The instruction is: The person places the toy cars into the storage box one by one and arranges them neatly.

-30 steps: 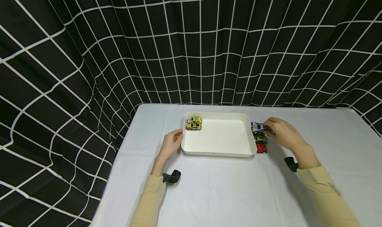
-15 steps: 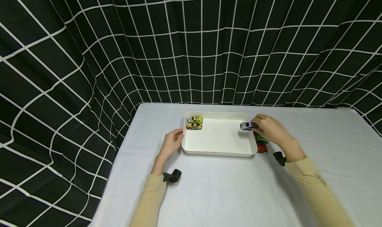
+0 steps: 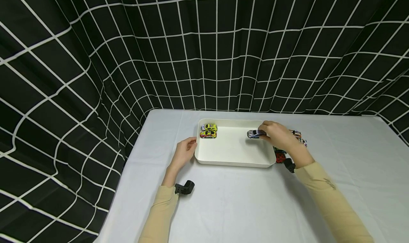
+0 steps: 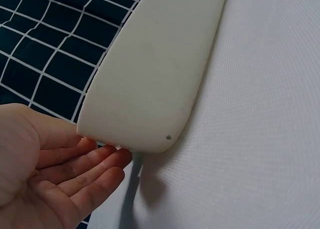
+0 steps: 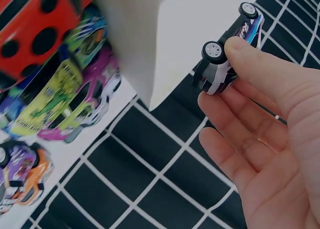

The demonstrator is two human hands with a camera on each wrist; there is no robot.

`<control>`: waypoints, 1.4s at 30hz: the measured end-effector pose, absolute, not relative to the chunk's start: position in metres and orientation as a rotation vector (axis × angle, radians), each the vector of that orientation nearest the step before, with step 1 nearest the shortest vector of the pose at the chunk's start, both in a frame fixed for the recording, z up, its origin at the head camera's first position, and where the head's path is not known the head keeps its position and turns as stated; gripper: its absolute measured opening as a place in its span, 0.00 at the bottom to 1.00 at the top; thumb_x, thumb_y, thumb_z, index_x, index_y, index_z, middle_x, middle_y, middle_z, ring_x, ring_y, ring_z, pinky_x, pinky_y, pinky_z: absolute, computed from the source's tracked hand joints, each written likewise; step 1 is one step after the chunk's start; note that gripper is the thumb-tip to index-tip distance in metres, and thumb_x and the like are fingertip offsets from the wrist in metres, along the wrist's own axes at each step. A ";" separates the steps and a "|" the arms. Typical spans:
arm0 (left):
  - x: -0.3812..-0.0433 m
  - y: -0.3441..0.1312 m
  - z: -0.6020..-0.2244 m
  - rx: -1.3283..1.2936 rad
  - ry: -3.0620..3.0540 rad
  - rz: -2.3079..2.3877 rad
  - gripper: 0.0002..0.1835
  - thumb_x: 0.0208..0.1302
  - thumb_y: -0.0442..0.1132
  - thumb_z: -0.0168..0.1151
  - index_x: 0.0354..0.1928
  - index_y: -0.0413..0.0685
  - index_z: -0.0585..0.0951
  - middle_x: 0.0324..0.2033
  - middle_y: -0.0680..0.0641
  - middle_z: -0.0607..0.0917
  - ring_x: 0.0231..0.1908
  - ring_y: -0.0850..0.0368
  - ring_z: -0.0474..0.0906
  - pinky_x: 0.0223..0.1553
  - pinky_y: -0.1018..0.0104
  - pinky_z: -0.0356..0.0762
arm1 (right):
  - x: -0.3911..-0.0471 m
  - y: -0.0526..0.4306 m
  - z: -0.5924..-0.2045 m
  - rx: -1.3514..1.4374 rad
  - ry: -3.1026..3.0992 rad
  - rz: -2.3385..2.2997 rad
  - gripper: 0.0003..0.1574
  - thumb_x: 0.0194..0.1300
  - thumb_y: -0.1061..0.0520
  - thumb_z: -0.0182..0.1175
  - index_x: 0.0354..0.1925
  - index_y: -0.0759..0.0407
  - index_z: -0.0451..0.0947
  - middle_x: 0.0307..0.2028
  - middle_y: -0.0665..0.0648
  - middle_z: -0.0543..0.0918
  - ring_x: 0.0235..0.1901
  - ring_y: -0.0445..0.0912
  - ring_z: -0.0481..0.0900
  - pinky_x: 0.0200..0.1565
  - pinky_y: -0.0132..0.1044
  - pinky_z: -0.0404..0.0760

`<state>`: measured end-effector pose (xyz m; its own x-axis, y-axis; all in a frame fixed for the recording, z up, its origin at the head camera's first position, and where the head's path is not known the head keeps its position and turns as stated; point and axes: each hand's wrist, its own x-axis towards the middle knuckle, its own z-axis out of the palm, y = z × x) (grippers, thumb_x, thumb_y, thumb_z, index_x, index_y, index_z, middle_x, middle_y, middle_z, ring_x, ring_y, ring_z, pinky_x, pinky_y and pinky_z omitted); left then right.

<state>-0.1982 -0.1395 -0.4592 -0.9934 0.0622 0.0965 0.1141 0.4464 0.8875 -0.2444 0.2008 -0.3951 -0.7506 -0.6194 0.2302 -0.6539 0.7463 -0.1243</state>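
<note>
A white tray [image 3: 236, 162] lies on the table. My right hand [image 3: 278, 135] holds a silver, blue and black toy car [image 3: 254, 134] by its rear end over the right half of the tray. In the right wrist view, the thumb lies on one side of that car [image 5: 240, 31] and the fingers on the other. My left hand [image 3: 183, 151] is at the tray's left wall, its loosely bent fingers touching the wall. Two yellow toy cars, one plain yellow [image 3: 209, 127] and one with red [image 3: 208, 134], sit in the tray's far left corner.
Just right of the tray stand more toy cars, among them a red one with black spots [image 5: 37, 31], a yellow-green one [image 5: 55, 91] and a purple-orange one [image 5: 22, 171]. My right arm partly covers them in the head view. A black gridded curtain [image 3: 223, 58] hangs behind the table.
My right hand has lifted the silver-blue toy car from the group right of the tray and carried it left, over the tray. The left hand stays at the tray's left wall.
</note>
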 end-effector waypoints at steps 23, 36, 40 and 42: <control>-0.199 -0.140 -0.459 -0.164 -2.653 -1.569 0.16 0.66 0.31 0.53 0.53 0.30 0.75 0.42 0.36 0.81 0.43 0.46 0.80 0.46 0.60 0.80 | -0.260 0.140 -0.400 1.220 -2.750 0.307 0.09 0.48 0.65 0.70 0.28 0.64 0.78 0.26 0.57 0.77 0.25 0.45 0.74 0.30 0.39 0.77; -0.198 -0.141 -0.460 -0.153 -2.663 -1.571 0.16 0.66 0.32 0.53 0.54 0.30 0.74 0.43 0.35 0.81 0.44 0.46 0.79 0.47 0.61 0.79 | -0.265 0.107 -0.404 1.281 -2.796 0.308 0.09 0.50 0.63 0.70 0.26 0.62 0.77 0.25 0.54 0.76 0.24 0.43 0.71 0.28 0.37 0.75; -0.198 -0.141 -0.459 -0.157 -2.663 -1.570 0.16 0.66 0.32 0.53 0.54 0.30 0.74 0.43 0.35 0.81 0.44 0.45 0.79 0.47 0.61 0.79 | -0.266 0.101 -0.405 1.294 -2.800 0.314 0.09 0.50 0.63 0.69 0.26 0.63 0.77 0.25 0.55 0.76 0.24 0.44 0.71 0.28 0.37 0.75; -0.198 -0.141 -0.459 -0.159 -2.660 -1.571 0.16 0.66 0.32 0.53 0.53 0.30 0.74 0.43 0.35 0.81 0.44 0.45 0.79 0.47 0.61 0.79 | -0.266 0.098 -0.405 1.302 -2.801 0.318 0.09 0.50 0.63 0.70 0.26 0.63 0.77 0.25 0.56 0.77 0.24 0.43 0.72 0.29 0.37 0.76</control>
<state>-0.1978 -0.1406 -0.4586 -0.9936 0.0642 0.0932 0.1126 0.4791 0.8705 -0.2663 0.0977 -0.4050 -0.6480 -0.7524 0.1183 -0.7598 0.6277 -0.1694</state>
